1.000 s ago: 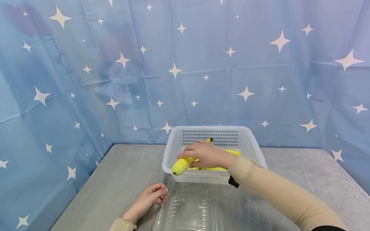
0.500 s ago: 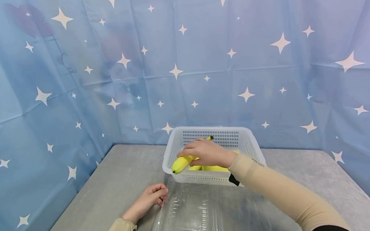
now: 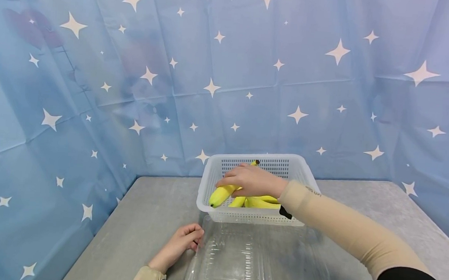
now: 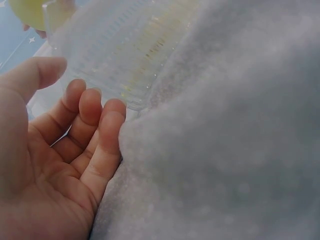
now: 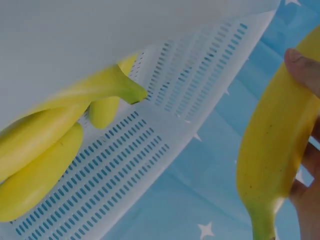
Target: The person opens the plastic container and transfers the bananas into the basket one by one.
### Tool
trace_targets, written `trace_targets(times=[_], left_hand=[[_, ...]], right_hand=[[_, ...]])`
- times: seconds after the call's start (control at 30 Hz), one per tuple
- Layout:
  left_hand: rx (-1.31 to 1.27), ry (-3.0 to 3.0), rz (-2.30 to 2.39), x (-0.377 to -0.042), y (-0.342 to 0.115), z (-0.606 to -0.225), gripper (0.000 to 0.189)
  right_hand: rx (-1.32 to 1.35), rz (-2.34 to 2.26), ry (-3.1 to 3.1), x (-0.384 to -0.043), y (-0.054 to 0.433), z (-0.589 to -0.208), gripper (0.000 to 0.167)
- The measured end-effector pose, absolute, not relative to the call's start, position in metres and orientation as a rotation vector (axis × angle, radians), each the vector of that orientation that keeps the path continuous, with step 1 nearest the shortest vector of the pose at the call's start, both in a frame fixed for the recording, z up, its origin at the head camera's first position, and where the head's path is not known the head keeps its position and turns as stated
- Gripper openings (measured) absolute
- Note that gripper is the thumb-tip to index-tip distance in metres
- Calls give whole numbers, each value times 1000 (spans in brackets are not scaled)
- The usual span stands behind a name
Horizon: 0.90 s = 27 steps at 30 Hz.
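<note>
My right hand point(image 3: 250, 180) grips a yellow banana point(image 3: 222, 195) above the white plastic basket point(image 3: 204, 200). In the right wrist view, the held banana point(image 5: 280, 135) has the thumb on one side and the fingers on the other, its green-tinged end pointing down. Several more bananas point(image 5: 45, 155) lie in the basket. My left hand point(image 3: 180, 244) stays at the left edge of a clear plastic container point(image 3: 231, 257) in front of the basket. The left wrist view shows that hand point(image 4: 70, 150) with loosely bent fingers, fingertips at the clear plastic and a gap to the thumb.
The grey tabletop point(image 3: 156, 205) extends to both sides of the basket. A blue curtain with white stars point(image 3: 251, 107) hangs behind and to the left. My right forearm crosses over the basket's front right corner.
The right hand has lifted the banana slightly, exposing more of the bananas beneath it. My left hand and the clear container have stayed in place.
</note>
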State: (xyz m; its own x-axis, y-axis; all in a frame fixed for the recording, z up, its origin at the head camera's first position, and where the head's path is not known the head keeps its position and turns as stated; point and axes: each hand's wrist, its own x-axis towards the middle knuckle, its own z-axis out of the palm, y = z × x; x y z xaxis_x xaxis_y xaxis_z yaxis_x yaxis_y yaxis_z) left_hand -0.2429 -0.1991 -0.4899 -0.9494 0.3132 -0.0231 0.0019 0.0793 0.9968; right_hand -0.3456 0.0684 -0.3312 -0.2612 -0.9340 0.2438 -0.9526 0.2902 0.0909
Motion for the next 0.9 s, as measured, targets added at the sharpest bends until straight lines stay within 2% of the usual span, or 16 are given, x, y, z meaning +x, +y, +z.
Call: trace_targets(times=[0.9], left_hand=[[303, 2149, 1949, -242, -199, -488, 35]], right_hand=[[1665, 53, -2354, -363, 74, -327, 54]])
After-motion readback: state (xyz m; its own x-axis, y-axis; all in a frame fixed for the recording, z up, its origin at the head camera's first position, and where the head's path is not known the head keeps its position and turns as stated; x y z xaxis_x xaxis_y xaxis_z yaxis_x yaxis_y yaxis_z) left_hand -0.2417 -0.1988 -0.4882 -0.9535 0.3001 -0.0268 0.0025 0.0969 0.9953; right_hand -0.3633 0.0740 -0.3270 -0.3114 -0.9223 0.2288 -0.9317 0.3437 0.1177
